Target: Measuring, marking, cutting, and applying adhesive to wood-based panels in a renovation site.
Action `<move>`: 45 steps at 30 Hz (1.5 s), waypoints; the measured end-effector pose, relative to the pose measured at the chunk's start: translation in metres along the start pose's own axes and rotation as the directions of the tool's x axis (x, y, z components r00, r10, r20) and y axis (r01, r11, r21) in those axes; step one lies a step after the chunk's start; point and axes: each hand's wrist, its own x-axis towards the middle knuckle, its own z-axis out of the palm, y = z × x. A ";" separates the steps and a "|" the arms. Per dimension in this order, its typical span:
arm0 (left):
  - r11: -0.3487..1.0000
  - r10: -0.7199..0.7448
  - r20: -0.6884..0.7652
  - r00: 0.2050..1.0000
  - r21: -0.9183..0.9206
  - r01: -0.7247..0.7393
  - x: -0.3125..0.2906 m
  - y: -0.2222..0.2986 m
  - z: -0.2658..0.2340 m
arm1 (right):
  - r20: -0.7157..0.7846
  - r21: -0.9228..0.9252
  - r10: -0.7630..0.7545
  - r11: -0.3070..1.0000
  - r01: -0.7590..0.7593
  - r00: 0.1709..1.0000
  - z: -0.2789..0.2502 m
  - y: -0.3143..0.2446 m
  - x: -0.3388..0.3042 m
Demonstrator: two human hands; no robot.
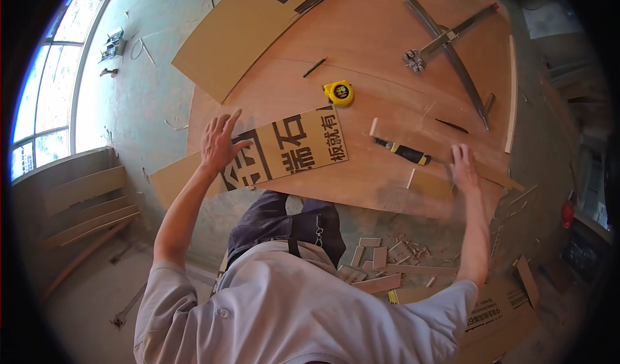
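Observation:
A long board strip [329, 146] with large dark printing lies slantwise near the table's front edge. My left hand [219, 146] is over its left part, fingers spread and thumb out; whether it presses on the board I cannot tell. On the right, my right hand [464, 170] is low over the table beside a narrow brown strip [500, 177], its fingers smeared by motion. A black-and-yellow handled cutting tool [410, 153] lies just left of that hand, next to a small board offcut [429, 184]. Beyond the printed strip sits a yellow tape measure [339, 93].
A large curved board [239, 48] lies at the table's far left. A crossed metal stand [447, 38] rests at the far right, and a dark pencil-like stick [315, 67] lies mid-table. Offcuts [381, 257] litter the floor below. More boards [90, 202] lean at left.

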 end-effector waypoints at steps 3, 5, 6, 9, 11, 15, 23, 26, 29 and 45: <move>0.988 -0.073 -0.043 0.996 -0.140 0.066 0.006 0.022 0.006 | -0.195 -0.052 -0.108 0.994 0.099 0.975 -0.037 -0.015 -0.020; 0.976 -0.032 -0.087 0.996 -0.215 0.013 0.010 0.028 0.019 | -0.313 0.011 -0.175 0.982 0.188 0.933 -0.076 -0.075 -0.028; 0.967 -0.010 -0.108 0.994 -0.253 -0.018 0.009 0.029 0.025 | -0.299 0.016 -0.200 0.977 0.214 0.933 -0.086 -0.109 -0.035; 0.731 -0.230 -0.150 0.962 -0.679 0.069 0.004 0.038 0.046 | -0.292 0.118 -0.243 0.951 0.287 0.925 -0.077 -0.222 -0.070; 0.523 -0.321 -0.107 0.941 -0.848 0.082 0.007 0.039 0.052 | -0.320 0.103 -0.279 0.940 0.326 0.905 -0.038 -0.292 -0.089; -0.464 -0.539 0.457 0.708 -0.862 0.204 -0.002 0.024 0.038 | -0.323 0.457 -0.022 0.872 0.176 0.946 0.053 -0.386 -0.114; 0.429 -0.284 0.352 0.892 -0.786 0.446 -0.039 -0.001 0.048 | -0.217 0.728 0.209 0.686 0.015 0.954 0.095 -0.452 -0.142; 0.198 -0.378 0.257 0.889 -0.916 0.349 -0.038 0.010 0.047 | -0.222 0.726 0.227 0.688 0.005 0.948 0.102 -0.459 -0.144; 0.313 -0.395 0.268 0.878 -0.860 0.404 -0.037 0.015 0.043 | -0.233 0.714 0.235 0.700 0.002 0.944 0.106 -0.462 -0.146; 0.882 -0.017 -0.115 0.993 -0.470 -0.040 0.074 0.060 0.101 | -0.228 0.663 0.451 0.721 -0.201 0.863 0.130 -0.415 -0.106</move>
